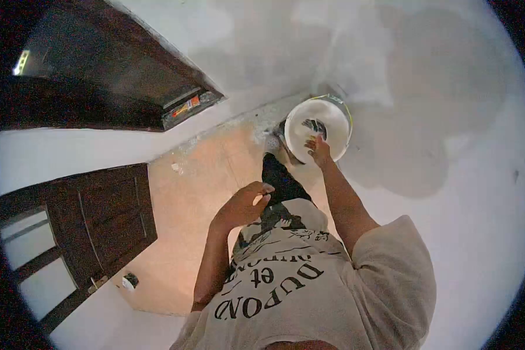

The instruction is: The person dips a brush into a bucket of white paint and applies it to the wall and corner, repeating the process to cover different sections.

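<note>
A white bucket point(332, 119) of white paste stands on the tan floor by the wall, with a dark object point(314, 125) lying in it. My right hand point(319, 149) reaches down to the bucket's near rim with bent fingers. Whether it grips anything is unclear. My left hand point(246, 202) is curled loosely and rests against my dark trouser leg point(281, 182), holding nothing that I can see. My beige printed T-shirt point(297, 286) fills the bottom of the view.
White plastered walls point(449, 175) rise to the right and behind the bucket. A dark wooden door point(99, 216) stands at the left, a dark doorway point(99, 70) at the upper left. A small grey round thing point(272, 142) lies beside the bucket, and a small white object point(129, 282) near the door.
</note>
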Demonstrator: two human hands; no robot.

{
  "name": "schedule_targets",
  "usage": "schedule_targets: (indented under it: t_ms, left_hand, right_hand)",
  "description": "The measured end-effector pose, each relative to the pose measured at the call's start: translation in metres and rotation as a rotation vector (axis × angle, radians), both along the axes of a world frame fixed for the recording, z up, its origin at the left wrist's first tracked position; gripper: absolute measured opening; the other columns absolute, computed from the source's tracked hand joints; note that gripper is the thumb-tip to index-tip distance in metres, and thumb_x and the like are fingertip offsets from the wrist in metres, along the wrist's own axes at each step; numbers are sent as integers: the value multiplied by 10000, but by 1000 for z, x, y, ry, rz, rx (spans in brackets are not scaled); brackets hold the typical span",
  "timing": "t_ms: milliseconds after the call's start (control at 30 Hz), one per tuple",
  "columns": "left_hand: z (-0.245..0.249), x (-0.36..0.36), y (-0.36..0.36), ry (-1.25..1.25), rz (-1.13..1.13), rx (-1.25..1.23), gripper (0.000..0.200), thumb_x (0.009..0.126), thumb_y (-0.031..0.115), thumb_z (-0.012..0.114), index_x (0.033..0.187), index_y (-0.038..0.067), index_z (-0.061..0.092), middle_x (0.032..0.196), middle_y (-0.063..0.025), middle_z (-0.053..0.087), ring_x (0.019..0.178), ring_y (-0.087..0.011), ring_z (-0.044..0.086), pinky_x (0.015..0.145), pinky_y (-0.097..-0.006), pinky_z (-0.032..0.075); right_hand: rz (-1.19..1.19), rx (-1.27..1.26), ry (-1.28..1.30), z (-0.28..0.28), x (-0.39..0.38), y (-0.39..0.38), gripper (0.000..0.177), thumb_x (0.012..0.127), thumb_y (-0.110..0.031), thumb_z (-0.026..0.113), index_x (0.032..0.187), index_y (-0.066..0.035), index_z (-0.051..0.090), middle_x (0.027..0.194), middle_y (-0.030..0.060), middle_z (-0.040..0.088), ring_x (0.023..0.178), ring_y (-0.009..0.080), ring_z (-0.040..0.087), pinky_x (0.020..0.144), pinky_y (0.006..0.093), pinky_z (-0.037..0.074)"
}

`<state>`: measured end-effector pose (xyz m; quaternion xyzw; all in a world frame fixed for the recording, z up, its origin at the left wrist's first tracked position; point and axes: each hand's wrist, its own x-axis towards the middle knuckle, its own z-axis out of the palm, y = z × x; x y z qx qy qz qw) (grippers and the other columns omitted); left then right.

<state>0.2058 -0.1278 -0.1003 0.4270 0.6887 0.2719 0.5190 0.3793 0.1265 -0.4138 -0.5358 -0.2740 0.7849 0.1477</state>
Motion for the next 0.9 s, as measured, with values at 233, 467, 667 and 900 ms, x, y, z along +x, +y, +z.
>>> schedule_targets:
  t_ms: [233,467,667,900]
  left_hand:
    - [26,14,-13,84,-12,100,276,1031,185,550,1259,42,610,1236,-153,644,1135,-292,634,974,-428,523]
    - [58,25,-11,114,-42,195,267,1018,154,570,1267,69,609,1228,-135,641,1120,-290,637,957,-412,531]
    - [94,21,-13,105,-23,360,249,992,138,568,1211,43,638,1118,-150,669,1050,-292,631,927,-384,493]
    - [125,1,-20,208,-25,474,287,1012,140,572,1284,58,613,1247,-154,640,1129,-288,625,950,-410,523]
  right_hand:
    - [-389,-94,278,42,46,-22,289,1044,-376,526,1078,-120,656,864,-12,657,738,113,613,535,259,423]
    - [-243,-27,509,144,44,-37,264,1055,-290,500,1130,-85,648,892,-1,660,781,89,621,519,228,438]
    - [-209,171,801,201,4,-7,327,1031,-247,539,1195,28,609,1086,122,659,938,176,631,749,296,553]
    - [-231,461,794,346,-33,10,332,1032,-171,487,1266,55,555,1025,130,625,871,188,606,747,317,519]
